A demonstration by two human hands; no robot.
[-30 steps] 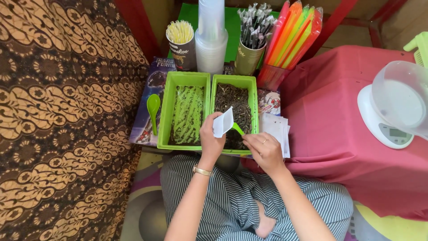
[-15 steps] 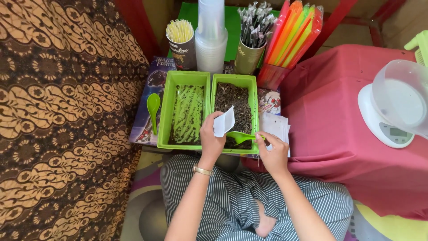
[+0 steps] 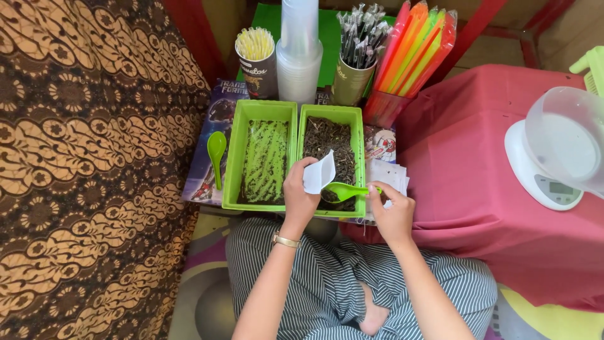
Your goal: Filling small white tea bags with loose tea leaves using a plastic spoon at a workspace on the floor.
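The step in hand looks like filling: the left hand (image 3: pixel 301 196) pinches a small white paper packet (image 3: pixel 319 174) by its lower edge, mouth held open and tilted toward the right, while the right hand (image 3: pixel 391 211) grips the handle end of a green plastic spoon (image 3: pixel 345 189) between thumb and fingers, its bowl lying level just under the packet's opening. Both hang over the near end of the right-hand green tray (image 3: pixel 331 160), which holds dark loose leaf. The neighbouring green tray (image 3: pixel 263 157) is nearly scraped bare, and a second green spoon (image 3: pixel 216 148) lies beside it. By the look of it, the next move calls for tipping the bowl into the mouth without spilling, the packet kept steady. Both forearms reach forward from the lap, wrists bent inward toward each other, hands near but not touching. A stack of white packets (image 3: pixel 386 174) waits just right of the tray.
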